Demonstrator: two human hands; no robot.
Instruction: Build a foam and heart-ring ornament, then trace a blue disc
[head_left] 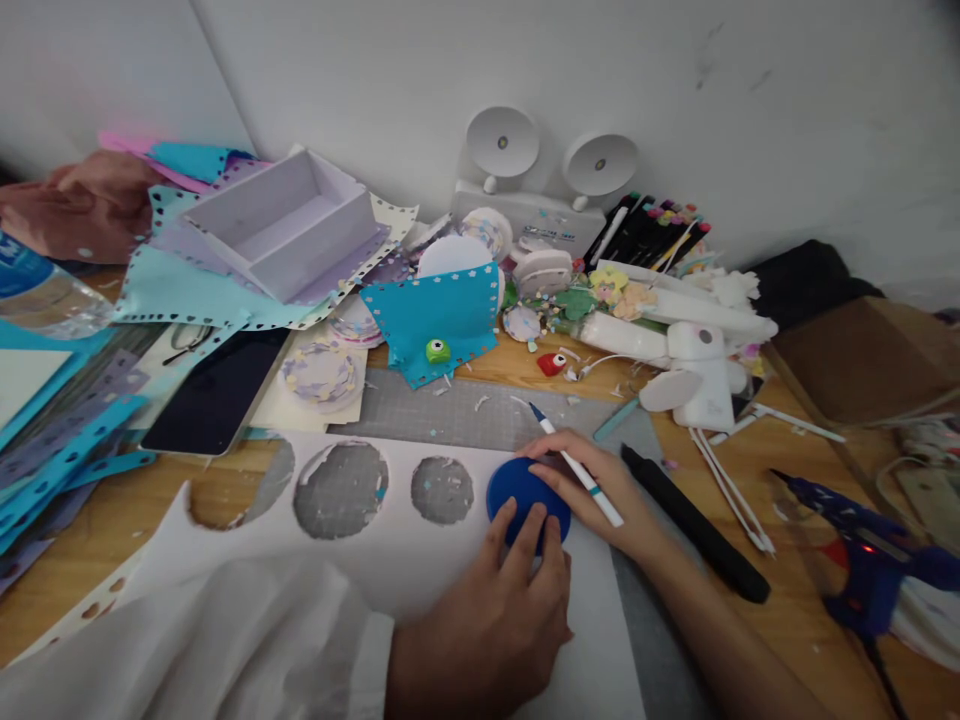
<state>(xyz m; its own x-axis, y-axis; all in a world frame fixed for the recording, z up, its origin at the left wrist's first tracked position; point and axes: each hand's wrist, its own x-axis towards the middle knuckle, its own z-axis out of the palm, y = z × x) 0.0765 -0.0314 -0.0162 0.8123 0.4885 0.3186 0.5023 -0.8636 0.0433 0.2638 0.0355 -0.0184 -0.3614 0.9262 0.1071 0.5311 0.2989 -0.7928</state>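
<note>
My left hand point(521, 590), coming out of a white sleeve, presses its fingertips onto a round blue disc point(517, 483). The disc lies flat on a white sheet point(420, 560), near its right edge. A slim white marker point(577, 463) with a dark blue tip rests across my right hand point(592, 480), held between thumb and fingers, its tip pointing up and left. Fingers of the right hand also touch the disc's upper right edge. Left of the disc, the sheet has round cut-out holes, with the grey cutting mat point(442, 400) showing through.
A black stick-like tool point(694, 525) and a blue glue gun point(862, 540) lie to the right. A phone point(221, 390) and blue paper strips point(67, 470) are at left. Behind stand a white open box point(289, 215), teal paper point(435, 315), small decorations and markers point(652, 235).
</note>
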